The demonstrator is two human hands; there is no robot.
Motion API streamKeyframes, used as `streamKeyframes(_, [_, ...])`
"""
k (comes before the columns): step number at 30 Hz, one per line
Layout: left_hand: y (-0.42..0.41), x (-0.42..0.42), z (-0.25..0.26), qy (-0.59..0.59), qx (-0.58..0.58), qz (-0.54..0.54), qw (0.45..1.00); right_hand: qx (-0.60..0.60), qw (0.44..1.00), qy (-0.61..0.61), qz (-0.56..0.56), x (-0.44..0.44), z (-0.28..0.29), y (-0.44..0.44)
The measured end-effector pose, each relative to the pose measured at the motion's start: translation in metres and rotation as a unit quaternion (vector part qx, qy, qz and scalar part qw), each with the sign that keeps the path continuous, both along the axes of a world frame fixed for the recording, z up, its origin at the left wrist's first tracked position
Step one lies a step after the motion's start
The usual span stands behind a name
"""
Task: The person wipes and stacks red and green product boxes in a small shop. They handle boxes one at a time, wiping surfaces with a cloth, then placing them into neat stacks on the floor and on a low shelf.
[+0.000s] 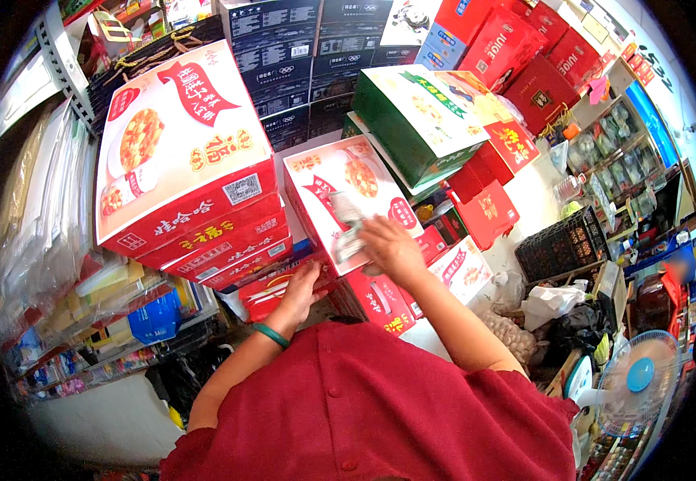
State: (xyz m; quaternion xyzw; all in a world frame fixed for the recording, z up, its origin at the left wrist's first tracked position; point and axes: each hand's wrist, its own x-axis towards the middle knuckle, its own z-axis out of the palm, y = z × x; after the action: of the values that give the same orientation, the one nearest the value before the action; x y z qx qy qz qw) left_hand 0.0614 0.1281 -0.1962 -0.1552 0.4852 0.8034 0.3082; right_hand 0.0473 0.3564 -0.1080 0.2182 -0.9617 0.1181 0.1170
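Note:
My right hand (391, 246) holds a greyish-white cloth (351, 231), blurred, against the top of a red and white gift carton (363, 159) printed with a bowl of food. At the near left corner of that carton is my left hand (303, 288), its fingers bent against the red side; a green bangle (271, 335) circles the wrist. Whether it grips the carton I cannot tell. To the left rises a stack of similar red and white cartons (179, 162). A green and white carton (426, 120) lies at an angle beyond the right side.
Dark boxes (284, 66) are stacked at the back. Plastic-wrapped paper goods fill a shelf (41, 234) at left. On the right are red gift bags (504, 48), an open red box (486, 207), a black plastic crate (561, 243) and an electric fan (639, 376).

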Motion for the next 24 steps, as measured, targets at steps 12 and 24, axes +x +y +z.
streamKeyframes(12, [-0.006,0.003,0.069,0.214,-0.025,-0.047,0.975,-0.573,0.784,-0.081,-0.225,0.013,-0.005,0.028])
streamKeyframes(24, [0.019,-0.018,0.097,0.132,0.146,0.016,0.980,-0.373,0.925,-0.030,0.072,0.018,0.028,-0.049])
